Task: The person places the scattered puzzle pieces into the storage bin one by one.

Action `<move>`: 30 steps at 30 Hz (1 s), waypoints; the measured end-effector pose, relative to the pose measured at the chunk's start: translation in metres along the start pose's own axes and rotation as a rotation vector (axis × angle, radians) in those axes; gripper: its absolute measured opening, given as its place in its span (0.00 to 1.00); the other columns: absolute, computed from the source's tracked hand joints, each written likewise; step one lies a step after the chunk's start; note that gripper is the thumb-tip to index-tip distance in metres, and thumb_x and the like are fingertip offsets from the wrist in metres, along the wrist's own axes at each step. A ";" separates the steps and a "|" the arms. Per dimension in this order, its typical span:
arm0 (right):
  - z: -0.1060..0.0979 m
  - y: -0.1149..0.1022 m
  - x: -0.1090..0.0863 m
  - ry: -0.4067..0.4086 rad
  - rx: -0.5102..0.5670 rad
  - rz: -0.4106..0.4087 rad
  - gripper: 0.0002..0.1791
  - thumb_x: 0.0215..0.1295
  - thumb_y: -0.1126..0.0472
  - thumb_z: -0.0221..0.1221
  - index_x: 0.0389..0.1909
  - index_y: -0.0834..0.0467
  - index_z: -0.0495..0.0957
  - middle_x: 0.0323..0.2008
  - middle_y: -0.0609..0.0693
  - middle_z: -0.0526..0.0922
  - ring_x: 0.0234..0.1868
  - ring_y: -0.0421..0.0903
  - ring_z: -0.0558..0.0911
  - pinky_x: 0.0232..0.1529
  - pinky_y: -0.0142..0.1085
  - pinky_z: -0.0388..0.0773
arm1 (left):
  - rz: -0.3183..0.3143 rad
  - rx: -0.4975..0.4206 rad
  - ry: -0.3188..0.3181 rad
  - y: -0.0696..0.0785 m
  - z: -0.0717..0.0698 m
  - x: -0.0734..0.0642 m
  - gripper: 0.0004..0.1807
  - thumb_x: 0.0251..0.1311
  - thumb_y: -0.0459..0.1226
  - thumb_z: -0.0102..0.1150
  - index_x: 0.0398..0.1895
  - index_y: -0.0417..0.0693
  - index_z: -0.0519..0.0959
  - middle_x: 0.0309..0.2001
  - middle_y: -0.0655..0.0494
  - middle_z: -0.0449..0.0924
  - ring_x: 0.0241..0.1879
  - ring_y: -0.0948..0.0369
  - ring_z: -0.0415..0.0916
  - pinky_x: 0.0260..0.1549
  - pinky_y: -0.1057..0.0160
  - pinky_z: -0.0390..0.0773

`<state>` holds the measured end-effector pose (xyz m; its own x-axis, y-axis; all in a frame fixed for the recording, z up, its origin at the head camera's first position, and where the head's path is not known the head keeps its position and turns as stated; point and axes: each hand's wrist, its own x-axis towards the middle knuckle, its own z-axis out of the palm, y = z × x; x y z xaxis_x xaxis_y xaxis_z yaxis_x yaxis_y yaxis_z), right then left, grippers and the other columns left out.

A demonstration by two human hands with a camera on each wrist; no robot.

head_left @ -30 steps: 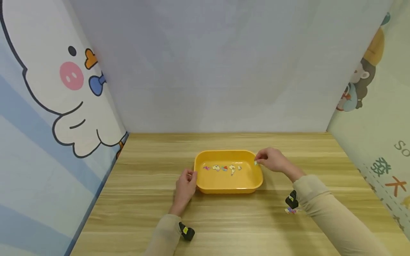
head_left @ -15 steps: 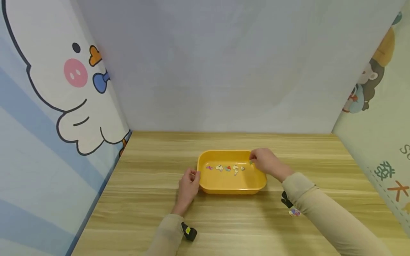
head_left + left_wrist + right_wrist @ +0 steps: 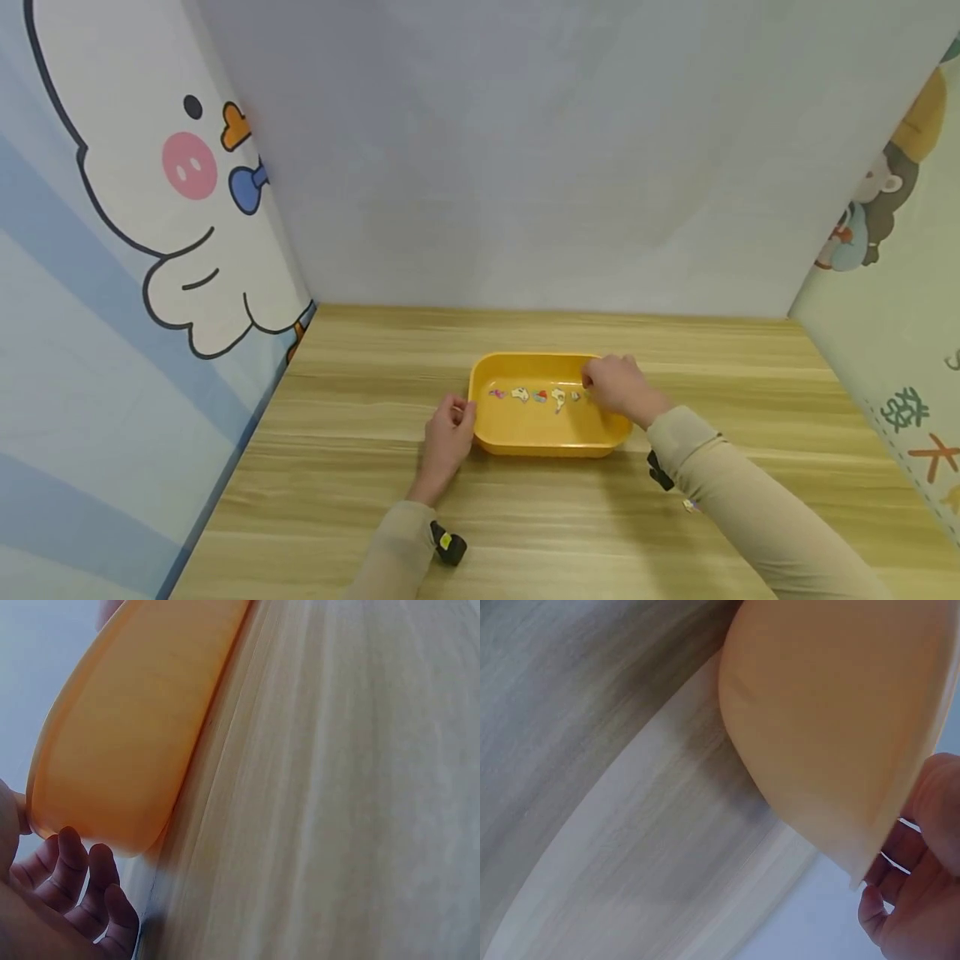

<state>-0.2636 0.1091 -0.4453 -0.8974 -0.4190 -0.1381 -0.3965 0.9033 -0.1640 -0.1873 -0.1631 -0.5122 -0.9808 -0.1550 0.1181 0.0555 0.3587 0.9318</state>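
A yellow plastic tray (image 3: 517, 450) stands on the wooden table. Inside it, a row of small flat sticker-like pieces (image 3: 558, 398) in pink, cream and red-blue runs across the bottom. My left hand (image 3: 448, 433) holds the tray's left end; in the left wrist view, its fingers (image 3: 71, 859) curl against the outer wall, with the thumb behind the rim. My right hand (image 3: 621, 389) reaches over the right rim, fingertips down inside at the row's right end. A tiny pale piece (image 3: 587, 394) shows at those fingertips. The tray wall hides them in the right wrist view.
A few more colourful flat pieces (image 3: 690, 505) lie on the table, partly covered by the right sleeve (image 3: 738, 492). A black wrist camera (image 3: 450, 546) hangs beside the left cuff. A grey backdrop (image 3: 525, 167) rises behind the table, with printed cartoon sheets on both sides.
The right hand has moved left and down from above the right rim into the tray, carrying the small pale piece. The left hand keeps its hold; the whole view has shifted slightly.
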 end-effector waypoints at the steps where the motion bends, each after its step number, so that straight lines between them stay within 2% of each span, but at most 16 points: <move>1: 0.000 0.000 0.000 -0.004 -0.005 0.005 0.07 0.62 0.69 0.55 0.28 0.56 0.79 0.26 0.46 0.78 0.29 0.48 0.73 0.37 0.46 0.59 | 0.003 0.002 0.001 0.000 0.000 0.000 0.08 0.67 0.39 0.54 0.33 0.43 0.73 0.19 0.56 0.70 0.18 0.62 0.67 0.16 0.66 0.69; 8: 0.008 -0.002 0.004 -0.011 -0.109 -0.024 0.09 0.60 0.70 0.58 0.24 0.55 0.77 0.22 0.45 0.77 0.25 0.46 0.71 0.35 0.43 0.54 | 0.008 -0.001 0.004 0.001 0.001 0.000 0.08 0.67 0.38 0.54 0.33 0.43 0.73 0.19 0.57 0.70 0.17 0.62 0.67 0.16 0.66 0.68; 13: 0.014 -0.003 0.005 0.005 -0.170 -0.048 0.16 0.57 0.74 0.57 0.18 0.53 0.71 0.16 0.45 0.70 0.21 0.47 0.67 0.33 0.43 0.50 | -0.001 -0.007 0.000 0.000 0.002 0.001 0.07 0.67 0.38 0.55 0.33 0.44 0.73 0.18 0.57 0.70 0.17 0.63 0.67 0.16 0.66 0.68; 17: 0.018 -0.002 0.006 0.009 -0.203 -0.040 0.15 0.55 0.75 0.58 0.18 0.54 0.70 0.16 0.47 0.69 0.22 0.47 0.68 0.33 0.43 0.51 | 0.000 -0.002 -0.001 -0.001 0.002 0.001 0.07 0.67 0.38 0.55 0.32 0.44 0.73 0.18 0.58 0.69 0.17 0.63 0.67 0.16 0.66 0.68; 22: 0.023 0.000 0.009 0.010 -0.223 -0.017 0.13 0.56 0.74 0.58 0.19 0.55 0.70 0.17 0.48 0.69 0.22 0.48 0.68 0.33 0.43 0.54 | 0.012 0.008 0.005 -0.002 0.002 0.001 0.07 0.66 0.38 0.55 0.32 0.44 0.73 0.17 0.58 0.69 0.16 0.63 0.66 0.15 0.66 0.67; 30: 0.031 0.000 0.009 0.043 -0.275 -0.032 0.15 0.56 0.73 0.59 0.17 0.54 0.70 0.16 0.48 0.70 0.20 0.46 0.68 0.34 0.44 0.55 | 0.010 0.019 0.008 -0.003 0.002 0.002 0.07 0.66 0.38 0.55 0.32 0.44 0.73 0.17 0.58 0.69 0.16 0.63 0.66 0.16 0.66 0.68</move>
<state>-0.2663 0.1026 -0.4765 -0.8888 -0.4484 -0.0945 -0.4568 0.8834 0.1049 -0.1894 -0.1623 -0.5154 -0.9788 -0.1580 0.1304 0.0620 0.3778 0.9238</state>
